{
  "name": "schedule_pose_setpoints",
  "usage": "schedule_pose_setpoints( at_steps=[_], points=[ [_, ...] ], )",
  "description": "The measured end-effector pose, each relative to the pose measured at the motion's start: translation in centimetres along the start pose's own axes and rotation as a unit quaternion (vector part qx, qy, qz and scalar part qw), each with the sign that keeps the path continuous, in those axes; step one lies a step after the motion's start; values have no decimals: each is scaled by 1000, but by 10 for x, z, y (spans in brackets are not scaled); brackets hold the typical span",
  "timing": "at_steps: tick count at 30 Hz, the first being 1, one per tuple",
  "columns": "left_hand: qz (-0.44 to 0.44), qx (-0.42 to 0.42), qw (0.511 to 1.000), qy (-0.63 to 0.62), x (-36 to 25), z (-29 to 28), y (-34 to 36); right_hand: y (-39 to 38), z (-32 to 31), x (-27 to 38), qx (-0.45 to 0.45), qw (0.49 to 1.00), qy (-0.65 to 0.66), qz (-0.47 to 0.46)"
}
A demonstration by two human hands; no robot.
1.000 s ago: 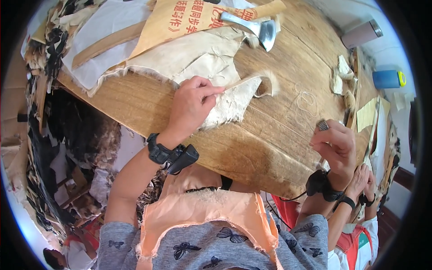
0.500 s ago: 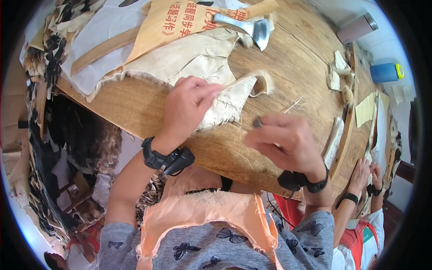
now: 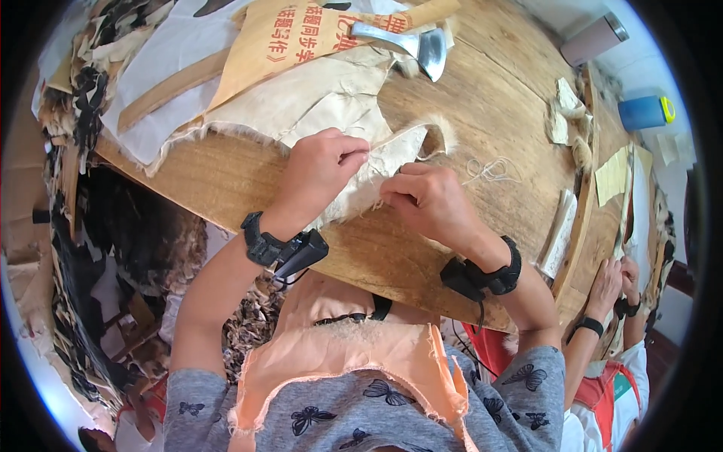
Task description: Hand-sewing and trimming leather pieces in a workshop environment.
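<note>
A cream-coloured fur hide (image 3: 331, 94), skin side up with hairy edges, lies over the table's front edge region. My left hand (image 3: 320, 172) is closed in a pinch on the hide's edge. Close by on its right, my right hand (image 3: 433, 200) is closed too, fingertips pressed together at the same piece of hide. A dark ring-like band shows on one of its fingers. Whatever those fingertips hold is too small to make out. Thin pale thread (image 3: 493, 170) lies in loose loops on the wood beyond my right hand.
A metal blade tool (image 3: 399, 41) rests on a brown paper sheet (image 3: 282, 34) over the hide. Pale scraps (image 3: 559, 120) and a white strip (image 3: 558, 233) lie near a wooden rail. A blue bottle (image 3: 640, 113) and a co-worker's hands (image 3: 606, 286) are at right.
My right hand has moved left and forward, from above the bare table to the hide beside my left hand. The thread loops have spread lower on the wood. My left hand stays on the hide.
</note>
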State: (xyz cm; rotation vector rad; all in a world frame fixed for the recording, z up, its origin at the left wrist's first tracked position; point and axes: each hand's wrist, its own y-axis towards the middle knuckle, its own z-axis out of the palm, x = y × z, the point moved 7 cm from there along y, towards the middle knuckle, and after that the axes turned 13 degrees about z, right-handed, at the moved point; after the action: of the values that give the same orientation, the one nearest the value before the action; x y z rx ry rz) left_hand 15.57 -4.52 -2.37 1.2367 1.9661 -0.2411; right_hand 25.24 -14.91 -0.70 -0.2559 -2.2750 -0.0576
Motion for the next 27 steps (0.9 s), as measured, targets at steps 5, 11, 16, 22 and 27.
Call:
schedule_pose_setpoints(
  at_steps=[5,11,16,22,27],
  points=[
    [8,-9,1000,-4,3,3,0,-2,-1,-4,-12,1000,7,-5],
    [-6,23,1000,-18,7,6,5,-12,-19,-12,-40,999,-15,26],
    [27,38,996,81,6,9,2,-25,-56,32,14,997,31,-62],
    [-20,8,999,-34,5,-1,0,-21,-47,57,131,971,141,-141],
    [193,117,972,-62,-41,4,-17,8,-17,4,-5,997,79,12]
  ],
)
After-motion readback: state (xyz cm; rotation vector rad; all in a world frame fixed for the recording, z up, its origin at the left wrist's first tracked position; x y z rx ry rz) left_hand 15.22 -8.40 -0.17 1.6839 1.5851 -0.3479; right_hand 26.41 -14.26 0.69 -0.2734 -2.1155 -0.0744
